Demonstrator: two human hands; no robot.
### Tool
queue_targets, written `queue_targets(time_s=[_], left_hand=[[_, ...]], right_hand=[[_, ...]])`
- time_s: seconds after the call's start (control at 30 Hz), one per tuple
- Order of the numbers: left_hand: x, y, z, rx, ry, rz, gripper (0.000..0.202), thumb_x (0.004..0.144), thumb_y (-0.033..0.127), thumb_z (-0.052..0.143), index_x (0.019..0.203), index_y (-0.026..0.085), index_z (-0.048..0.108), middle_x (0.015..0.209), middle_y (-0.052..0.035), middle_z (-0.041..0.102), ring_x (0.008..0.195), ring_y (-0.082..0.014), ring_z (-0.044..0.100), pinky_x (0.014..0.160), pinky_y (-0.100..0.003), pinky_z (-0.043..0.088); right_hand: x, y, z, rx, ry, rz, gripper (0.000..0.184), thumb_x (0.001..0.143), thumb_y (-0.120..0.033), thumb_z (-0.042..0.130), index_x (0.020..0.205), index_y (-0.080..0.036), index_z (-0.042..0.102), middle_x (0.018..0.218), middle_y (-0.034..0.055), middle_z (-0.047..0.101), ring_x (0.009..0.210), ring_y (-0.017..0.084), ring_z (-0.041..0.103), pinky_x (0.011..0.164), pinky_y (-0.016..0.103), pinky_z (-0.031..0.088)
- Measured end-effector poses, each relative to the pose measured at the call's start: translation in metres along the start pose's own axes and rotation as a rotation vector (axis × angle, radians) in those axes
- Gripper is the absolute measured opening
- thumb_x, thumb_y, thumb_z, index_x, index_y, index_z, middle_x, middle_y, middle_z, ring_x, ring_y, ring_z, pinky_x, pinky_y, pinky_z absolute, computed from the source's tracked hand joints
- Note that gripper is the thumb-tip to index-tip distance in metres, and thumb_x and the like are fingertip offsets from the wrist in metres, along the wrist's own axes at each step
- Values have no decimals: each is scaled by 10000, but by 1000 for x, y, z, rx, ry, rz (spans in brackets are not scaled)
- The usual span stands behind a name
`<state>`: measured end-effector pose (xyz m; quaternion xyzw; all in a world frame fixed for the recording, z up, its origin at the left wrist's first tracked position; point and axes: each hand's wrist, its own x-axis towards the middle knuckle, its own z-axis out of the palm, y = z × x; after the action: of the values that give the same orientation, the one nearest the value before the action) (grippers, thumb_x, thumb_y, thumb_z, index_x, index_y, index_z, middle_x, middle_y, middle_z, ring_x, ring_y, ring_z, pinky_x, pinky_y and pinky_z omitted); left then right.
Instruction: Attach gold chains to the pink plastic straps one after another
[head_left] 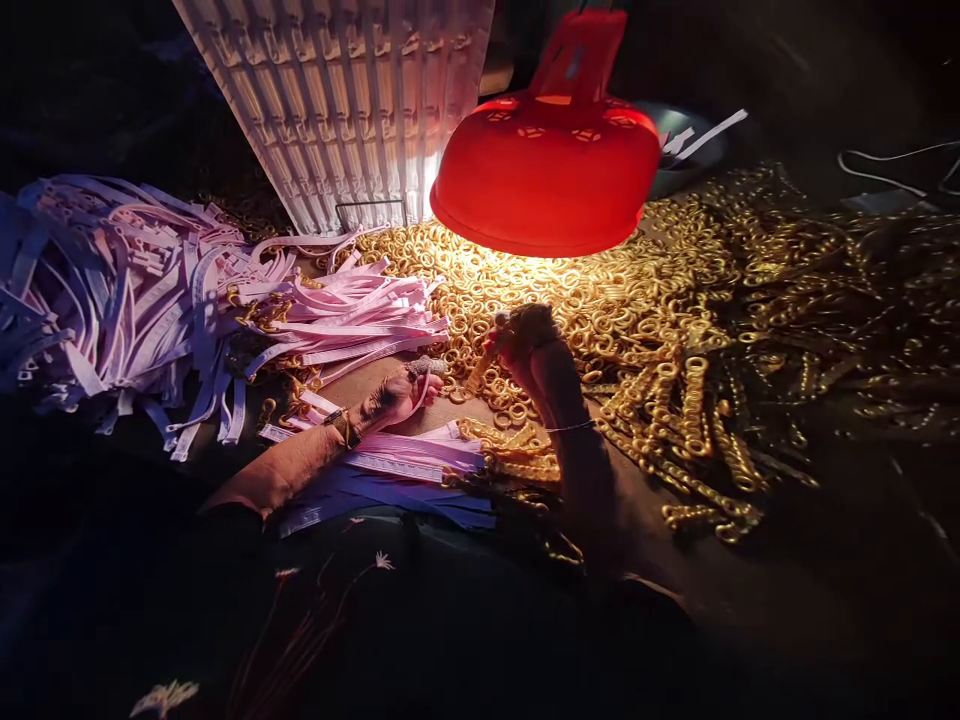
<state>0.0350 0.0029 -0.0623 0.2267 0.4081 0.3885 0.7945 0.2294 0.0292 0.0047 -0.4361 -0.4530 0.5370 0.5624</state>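
Note:
My left hand (406, 390), with a strap on its wrist and a pale cover on a finger, is closed with curled fingers. A thin pale strap (424, 392) runs through its grip. My right hand (523, 332) is closed over the heap of gold rings (555, 285). A gold ring strip (478, 374) hangs from its pinched fingertips, to the right of my left hand. Below my hands, pink straps (420, 455) lie flat, with gold ring strips (517, 452) at their right ends. The right fingertips are partly in shadow.
A red lamp (547, 170) hangs low above the gold heap. Behind it stands a ribbed translucent panel (352, 100). A large pile of pale straps (135, 270) lies at left. More gold ring strips (694, 420) spread to the right, and a bowl (694, 165) stands behind.

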Motion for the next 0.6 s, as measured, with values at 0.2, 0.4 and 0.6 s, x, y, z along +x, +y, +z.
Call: queue_targets(time_s=[0.2,0.4,0.6], left_hand=[[-11,7,6,0,98,-23,248,626,206,818,773,99,650,647,-32,632,512,-92,540,515,-214,432],[-29,20,32,44,100,-54,106,725,146,721,764,107,631,596,-15,595,462,-73,479,451,-187,349],[-34,22,37,-47,38,-73,77,788,73,647,747,108,591,557,16,525,401,-26,373,401,-139,249]], right_hand=[[-23,7,13,-95,-30,-64,415,721,-597,708,782,-235,514,694,-24,480,621,106,427,567,251,427],[-44,18,31,-243,-161,-51,402,862,-620,545,794,-232,466,672,-17,447,625,120,415,555,259,390],[-47,16,37,-469,-114,-193,414,913,-616,440,772,-232,379,707,-7,434,675,133,395,630,281,384]])
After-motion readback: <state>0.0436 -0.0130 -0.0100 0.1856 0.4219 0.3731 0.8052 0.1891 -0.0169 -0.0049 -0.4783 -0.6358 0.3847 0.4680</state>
